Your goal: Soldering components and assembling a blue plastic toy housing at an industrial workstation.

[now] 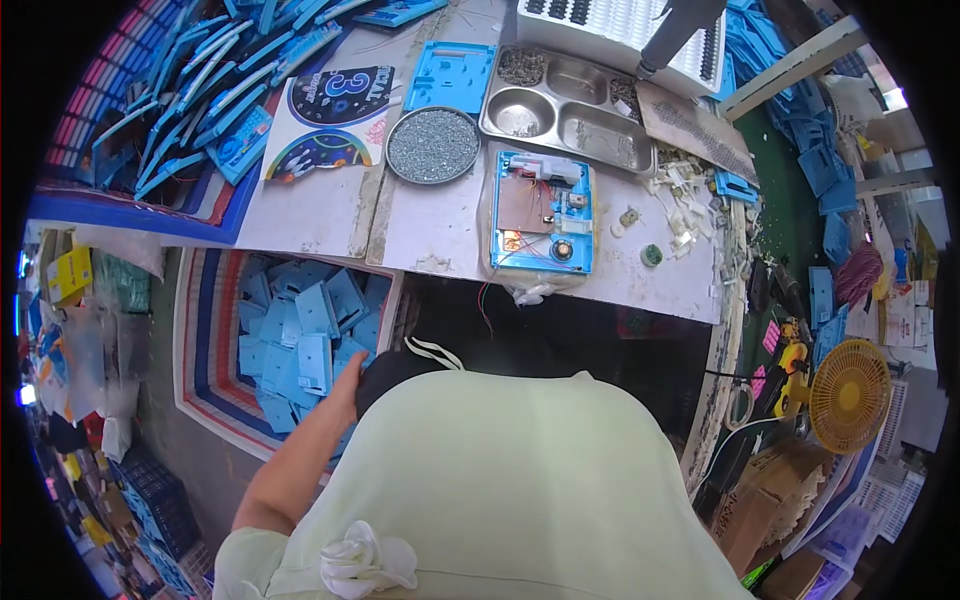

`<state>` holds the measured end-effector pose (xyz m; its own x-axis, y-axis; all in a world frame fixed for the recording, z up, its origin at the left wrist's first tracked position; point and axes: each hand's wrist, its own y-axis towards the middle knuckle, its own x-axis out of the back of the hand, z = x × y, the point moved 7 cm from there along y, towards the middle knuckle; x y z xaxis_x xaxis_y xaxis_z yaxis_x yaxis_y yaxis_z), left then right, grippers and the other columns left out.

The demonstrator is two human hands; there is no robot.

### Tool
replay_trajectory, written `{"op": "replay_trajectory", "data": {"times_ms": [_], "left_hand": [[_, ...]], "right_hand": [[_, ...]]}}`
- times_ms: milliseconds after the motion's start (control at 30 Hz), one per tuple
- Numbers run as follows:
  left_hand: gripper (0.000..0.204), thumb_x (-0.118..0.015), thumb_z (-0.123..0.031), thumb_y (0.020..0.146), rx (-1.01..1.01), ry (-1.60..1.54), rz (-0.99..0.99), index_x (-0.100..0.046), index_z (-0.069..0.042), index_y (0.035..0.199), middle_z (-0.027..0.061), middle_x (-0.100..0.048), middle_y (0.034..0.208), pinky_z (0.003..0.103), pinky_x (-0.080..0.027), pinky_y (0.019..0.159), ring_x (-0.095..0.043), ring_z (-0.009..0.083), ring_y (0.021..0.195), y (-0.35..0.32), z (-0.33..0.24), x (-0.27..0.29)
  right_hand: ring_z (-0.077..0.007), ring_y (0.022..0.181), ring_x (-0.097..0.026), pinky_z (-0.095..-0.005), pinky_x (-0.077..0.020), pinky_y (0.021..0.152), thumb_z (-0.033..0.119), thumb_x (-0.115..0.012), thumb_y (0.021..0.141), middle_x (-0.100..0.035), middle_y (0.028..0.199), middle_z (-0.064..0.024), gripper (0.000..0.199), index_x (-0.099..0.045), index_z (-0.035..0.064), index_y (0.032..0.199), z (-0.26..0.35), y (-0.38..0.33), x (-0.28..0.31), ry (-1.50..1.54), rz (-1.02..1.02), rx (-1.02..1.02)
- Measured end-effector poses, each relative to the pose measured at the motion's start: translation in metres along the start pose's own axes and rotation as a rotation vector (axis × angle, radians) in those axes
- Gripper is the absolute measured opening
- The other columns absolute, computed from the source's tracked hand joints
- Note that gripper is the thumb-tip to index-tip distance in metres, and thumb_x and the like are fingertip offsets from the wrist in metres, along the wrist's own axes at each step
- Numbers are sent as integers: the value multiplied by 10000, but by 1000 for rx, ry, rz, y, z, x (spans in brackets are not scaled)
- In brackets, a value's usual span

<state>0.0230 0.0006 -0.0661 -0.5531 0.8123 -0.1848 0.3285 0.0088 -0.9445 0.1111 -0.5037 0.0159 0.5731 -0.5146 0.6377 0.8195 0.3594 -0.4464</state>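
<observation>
My left hand [347,388] hangs low beside my lap, at the edge of a striped bag [212,345] that holds a heap of blue plastic panels [300,330]. Most of its fingers are hidden, so its grip does not show. My right hand is out of the picture. On the workbench in front of me lies an opened blue plastic casing [583,225]. Inside it are a brown board [522,205], thin wires, a round metal part [563,250] and a small orange glow. Clear plastic wrapping sticks out below the casing.
A round dish of small grey pieces [433,146] and a metal compartment tray [556,140] stand behind. Blue casings [215,95] pile up in a crate at far left. White plastic bits [685,200] lie right, near a yellow fan [850,395]. A dark tool [680,38] hangs above.
</observation>
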Motion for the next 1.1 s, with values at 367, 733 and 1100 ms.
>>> {"op": "replay_trajectory", "data": {"times_ms": [367,733,1100], "left_hand": [[446,-566,-489,981,-35,304,-30,-695,-82,1113,110,-741,985,368,-575,807,-712,224,849,-18,-83,-118],[516,-595,-421,993,-297,926,307,-649,-7,1297,127,-676,1261,329,-448,1038,-614,213,1171,-35,-108,-250],[475,-646,-340,981,-806,1047,266,-624,2,1310,179,-660,1220,373,-467,1022,-624,323,1153,-25,-98,-204]], "right_hand": [[-388,810,-691,-452,-533,708,157,-655,822,-702,876,-179,357,-608,147,1176,169,115,14,120,116,396],[-428,888,-701,-487,-544,761,196,-629,855,-708,918,-228,417,-643,176,1271,17,48,51,-65,45,-42],[-110,662,-611,-286,-490,629,124,-780,796,-659,747,-56,368,-675,13,1131,50,74,73,148,386,-68]]}}
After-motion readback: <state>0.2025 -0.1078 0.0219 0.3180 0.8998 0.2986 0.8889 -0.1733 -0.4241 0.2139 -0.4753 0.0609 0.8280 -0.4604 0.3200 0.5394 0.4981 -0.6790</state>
